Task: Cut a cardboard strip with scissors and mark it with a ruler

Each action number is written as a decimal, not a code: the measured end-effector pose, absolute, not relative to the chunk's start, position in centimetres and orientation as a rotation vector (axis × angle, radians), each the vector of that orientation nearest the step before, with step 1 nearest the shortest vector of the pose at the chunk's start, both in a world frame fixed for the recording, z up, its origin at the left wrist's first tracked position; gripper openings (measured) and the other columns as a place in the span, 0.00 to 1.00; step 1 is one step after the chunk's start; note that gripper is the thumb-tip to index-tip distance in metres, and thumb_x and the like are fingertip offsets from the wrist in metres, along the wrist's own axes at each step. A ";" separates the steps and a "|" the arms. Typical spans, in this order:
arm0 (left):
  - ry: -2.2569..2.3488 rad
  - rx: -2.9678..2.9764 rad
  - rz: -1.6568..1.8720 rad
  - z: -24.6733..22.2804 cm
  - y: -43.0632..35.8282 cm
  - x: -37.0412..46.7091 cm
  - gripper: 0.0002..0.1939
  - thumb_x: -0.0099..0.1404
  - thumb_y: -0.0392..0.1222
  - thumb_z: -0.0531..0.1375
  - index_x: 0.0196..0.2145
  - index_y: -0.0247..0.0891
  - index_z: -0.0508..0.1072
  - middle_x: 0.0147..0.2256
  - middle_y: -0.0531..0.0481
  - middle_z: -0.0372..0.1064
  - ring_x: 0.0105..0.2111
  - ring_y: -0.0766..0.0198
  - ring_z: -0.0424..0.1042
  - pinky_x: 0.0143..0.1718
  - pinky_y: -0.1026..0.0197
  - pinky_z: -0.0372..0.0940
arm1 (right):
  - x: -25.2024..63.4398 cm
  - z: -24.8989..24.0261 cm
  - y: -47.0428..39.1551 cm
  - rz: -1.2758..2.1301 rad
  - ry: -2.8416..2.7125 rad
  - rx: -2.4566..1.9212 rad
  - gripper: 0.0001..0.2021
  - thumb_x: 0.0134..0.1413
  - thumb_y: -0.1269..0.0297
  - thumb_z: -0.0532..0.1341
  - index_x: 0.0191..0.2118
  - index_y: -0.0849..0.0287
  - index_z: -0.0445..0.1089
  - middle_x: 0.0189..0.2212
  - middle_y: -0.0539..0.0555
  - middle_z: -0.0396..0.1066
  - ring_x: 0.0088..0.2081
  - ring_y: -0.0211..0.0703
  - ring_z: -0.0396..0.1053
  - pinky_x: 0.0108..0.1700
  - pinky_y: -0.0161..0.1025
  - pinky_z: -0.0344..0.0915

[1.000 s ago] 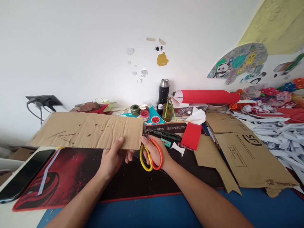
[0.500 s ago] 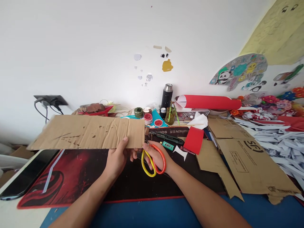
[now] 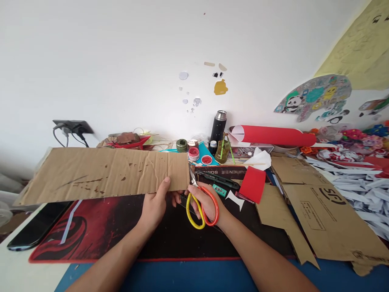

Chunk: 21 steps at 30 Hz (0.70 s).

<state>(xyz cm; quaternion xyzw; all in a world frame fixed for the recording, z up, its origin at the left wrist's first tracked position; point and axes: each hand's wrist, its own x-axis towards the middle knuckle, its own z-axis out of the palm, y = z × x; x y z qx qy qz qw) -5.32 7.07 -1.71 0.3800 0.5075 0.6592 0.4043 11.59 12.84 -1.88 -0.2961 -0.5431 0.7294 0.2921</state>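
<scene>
A long strip of brown cardboard (image 3: 109, 172) with dark scuffs and creases is held above the mat. My left hand (image 3: 156, 198) grips its lower edge near the right end, thumb on top and fingers underneath. My right hand (image 3: 206, 202) is closed on a pair of scissors (image 3: 195, 223) with one yellow and one red handle loop. The metal blades point up and away, beside the cardboard's right edge; whether they touch it I cannot tell. Just beyond my right hand lie a dark utility knife (image 3: 219, 179), a small green box (image 3: 219, 190) and a white paper cutout (image 3: 235, 200).
Flattened cardboard (image 3: 331, 219) and a red paper piece (image 3: 253, 184) lie to the right, near white paper strips (image 3: 349, 184). A thermos (image 3: 218, 127), paint jars (image 3: 193, 153) and a red paper roll (image 3: 276, 135) stand or lie along the wall. A phone (image 3: 39, 227) is at left.
The view has shifted slightly, moving everything rightward. The cardboard's left end has dropped and come nearer, tilting the strip. Both hands keep their grips, and more of the scissor blades shows.
</scene>
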 end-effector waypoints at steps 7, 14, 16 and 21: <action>1.216 0.921 1.630 -1.7 7.4 -5.1 0.27 0.67 0.66 0.66 0.27 0.37 0.75 0.24 0.42 0.76 0.21 0.56 0.76 0.16 0.61 0.65 | 11.7 -1.5 12.6 1.892 -1.467 -0.823 0.28 0.59 0.32 0.67 0.36 0.57 0.70 0.15 0.42 0.64 0.12 0.34 0.57 0.15 0.31 0.54; 1.156 0.901 1.597 -1.4 7.5 -4.6 0.31 0.65 0.70 0.66 0.29 0.34 0.76 0.28 0.40 0.78 0.17 0.64 0.70 0.14 0.63 0.62 | 11.7 -1.7 12.4 1.829 -1.438 -0.820 0.27 0.60 0.34 0.67 0.37 0.58 0.73 0.14 0.42 0.63 0.12 0.33 0.56 0.14 0.31 0.54; 1.145 0.900 1.593 -1.3 7.4 -4.6 0.32 0.65 0.70 0.66 0.29 0.33 0.76 0.28 0.40 0.78 0.17 0.65 0.69 0.14 0.63 0.62 | 11.8 -1.6 12.3 1.820 -1.435 -0.813 0.27 0.60 0.35 0.67 0.37 0.58 0.73 0.14 0.42 0.63 0.12 0.33 0.55 0.14 0.30 0.54; 1.137 0.907 1.604 -1.1 7.0 -4.7 0.32 0.65 0.71 0.67 0.29 0.33 0.76 0.28 0.40 0.78 0.17 0.64 0.69 0.14 0.62 0.62 | 11.9 -1.4 12.3 1.858 -1.428 -0.769 0.26 0.60 0.35 0.68 0.36 0.58 0.72 0.15 0.43 0.64 0.12 0.33 0.56 0.14 0.31 0.54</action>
